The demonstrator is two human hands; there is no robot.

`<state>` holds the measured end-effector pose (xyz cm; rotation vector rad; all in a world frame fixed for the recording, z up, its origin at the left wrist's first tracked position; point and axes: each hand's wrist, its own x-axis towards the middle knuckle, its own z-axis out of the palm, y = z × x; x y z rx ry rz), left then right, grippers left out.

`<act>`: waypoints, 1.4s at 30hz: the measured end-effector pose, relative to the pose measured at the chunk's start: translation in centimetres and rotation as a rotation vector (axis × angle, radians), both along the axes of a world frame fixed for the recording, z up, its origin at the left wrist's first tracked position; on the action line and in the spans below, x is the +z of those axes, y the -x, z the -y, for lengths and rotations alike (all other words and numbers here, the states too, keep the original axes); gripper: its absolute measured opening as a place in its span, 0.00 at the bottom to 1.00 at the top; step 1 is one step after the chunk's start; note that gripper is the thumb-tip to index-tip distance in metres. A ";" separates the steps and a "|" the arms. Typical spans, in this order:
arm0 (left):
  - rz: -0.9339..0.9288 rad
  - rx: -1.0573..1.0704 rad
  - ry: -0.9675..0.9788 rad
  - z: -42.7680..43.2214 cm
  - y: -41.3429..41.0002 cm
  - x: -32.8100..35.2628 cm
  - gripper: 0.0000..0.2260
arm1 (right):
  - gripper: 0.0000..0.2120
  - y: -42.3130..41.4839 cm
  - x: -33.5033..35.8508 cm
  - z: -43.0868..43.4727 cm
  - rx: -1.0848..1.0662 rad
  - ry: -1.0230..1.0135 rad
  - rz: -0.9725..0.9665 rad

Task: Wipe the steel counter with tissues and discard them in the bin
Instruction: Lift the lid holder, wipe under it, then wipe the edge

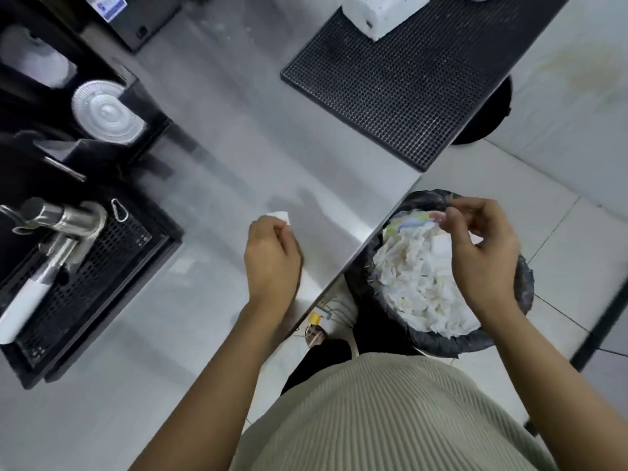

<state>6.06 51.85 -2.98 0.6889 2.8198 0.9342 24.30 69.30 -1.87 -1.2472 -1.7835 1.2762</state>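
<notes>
Head view: the left hand (pixel 272 253) is pinching a tissue (pixel 280 217) on the desk (pixel 238 147), so wiping is probably unfinished; the right hand (pixel 482 253) is hovering over the tissue-filled bin (pixel 441 343), its grip unclear.

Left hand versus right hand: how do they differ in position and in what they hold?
The left hand is over the steel counter; the right hand is over the bin. The left hand grips a white tissue; the right hand's fingertips meet, but whether they pinch anything is unclear. Both are bare, with curled fingers.
</notes>
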 end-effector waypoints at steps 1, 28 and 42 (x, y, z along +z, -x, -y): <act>0.000 -0.045 -0.015 -1.9 -0.6 0.0 0.03 | 0.03 -0.3 0.1 -0.2 -0.011 -0.003 -0.001; -0.046 -0.272 -0.134 -10.6 3.8 -0.6 0.03 | 0.20 5.7 -0.7 -9.6 0.500 -0.309 0.560; 0.015 -0.089 -0.135 -10.8 13.9 0.5 0.05 | 0.21 5.7 -0.6 -9.6 0.502 -0.285 0.544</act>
